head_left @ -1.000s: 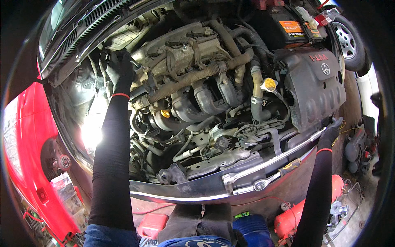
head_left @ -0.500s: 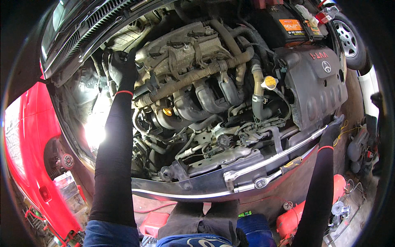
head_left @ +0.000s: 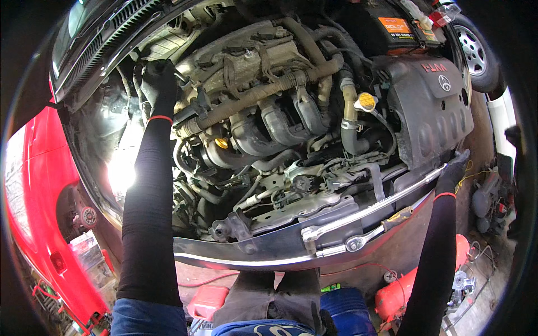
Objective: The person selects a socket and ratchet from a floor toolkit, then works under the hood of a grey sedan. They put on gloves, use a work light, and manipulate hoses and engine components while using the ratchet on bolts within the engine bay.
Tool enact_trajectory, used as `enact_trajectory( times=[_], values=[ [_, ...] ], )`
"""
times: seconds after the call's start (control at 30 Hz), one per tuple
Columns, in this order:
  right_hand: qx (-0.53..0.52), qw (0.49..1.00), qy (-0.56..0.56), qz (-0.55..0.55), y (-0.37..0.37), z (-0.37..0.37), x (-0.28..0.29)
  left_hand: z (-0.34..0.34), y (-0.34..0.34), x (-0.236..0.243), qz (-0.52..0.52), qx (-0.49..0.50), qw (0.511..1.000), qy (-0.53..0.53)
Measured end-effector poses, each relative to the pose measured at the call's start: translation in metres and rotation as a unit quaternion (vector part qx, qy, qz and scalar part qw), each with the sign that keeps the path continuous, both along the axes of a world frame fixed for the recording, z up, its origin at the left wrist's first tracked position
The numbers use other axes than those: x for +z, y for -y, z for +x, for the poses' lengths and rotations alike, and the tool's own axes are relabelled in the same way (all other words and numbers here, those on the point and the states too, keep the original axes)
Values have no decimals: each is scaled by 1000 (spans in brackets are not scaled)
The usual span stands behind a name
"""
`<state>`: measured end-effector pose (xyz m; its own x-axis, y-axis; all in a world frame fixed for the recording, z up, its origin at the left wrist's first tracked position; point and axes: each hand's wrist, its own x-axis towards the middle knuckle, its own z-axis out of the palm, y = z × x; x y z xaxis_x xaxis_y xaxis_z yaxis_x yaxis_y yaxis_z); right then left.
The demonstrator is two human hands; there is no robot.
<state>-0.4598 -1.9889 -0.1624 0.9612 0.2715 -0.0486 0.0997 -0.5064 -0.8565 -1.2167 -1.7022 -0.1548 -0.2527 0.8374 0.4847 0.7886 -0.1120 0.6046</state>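
Note:
My left hand [head_left: 158, 84], in a dark glove, reaches to the left end of the engine [head_left: 241, 61]. Its fingers are curled closed down beside the valve cover, and what they grip is hidden. My right hand [head_left: 454, 171] rests at the car's front right edge, beside the lower corner of the black plastic engine cover [head_left: 431, 112]. Its fingers look stretched out, and nothing shows in them. Just left of it ends a long chrome bar [head_left: 386, 207], lying along the front edge. Below that lies a ratchet [head_left: 355, 243] with a dark and yellowish handle.
A black battery [head_left: 386, 28] sits at the back right. The yellow radiator cap [head_left: 365, 102] and yellow dipstick handle [head_left: 222, 143] stand among hoses. A bright light [head_left: 120, 173] glares at left. On the floor are a red tank [head_left: 392, 299] and a blue drum [head_left: 347, 313].
The view has shifted slightly, so the engine bay appears a little farther left. My left hand stays at the engine's left end, looking more tightly curled. My right hand remains at the front edge.

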Motion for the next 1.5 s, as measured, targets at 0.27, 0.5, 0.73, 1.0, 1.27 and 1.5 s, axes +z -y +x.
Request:
enact_trajectory(
  times=[0.27, 0.5, 0.73, 1.0, 1.27, 1.5],
  values=[
    [38, 997, 61, -27, 7, 22, -16, -2, -2, -1, -18, 50, 996, -68],
    [62, 985, 138, -83, 13, 39, -30, -5, -3, -5, -6, 21, 997, -70],
    [53, 982, 122, -130, 13, 43, -26, -8, -8, -8, -22, -4, 1000, -3],
    [25, 999, 33, -26, 9, 26, -17, -8, -6, -5, -48, 16, 998, -41],
    [32, 999, 11, -43, 7, 12, -9, -11, -7, -8, -27, -17, 999, -25],
    [52, 992, 98, -61, 4, -2, -4, -17, -19, -20, -6, 8, 1000, -3]
  ],
)
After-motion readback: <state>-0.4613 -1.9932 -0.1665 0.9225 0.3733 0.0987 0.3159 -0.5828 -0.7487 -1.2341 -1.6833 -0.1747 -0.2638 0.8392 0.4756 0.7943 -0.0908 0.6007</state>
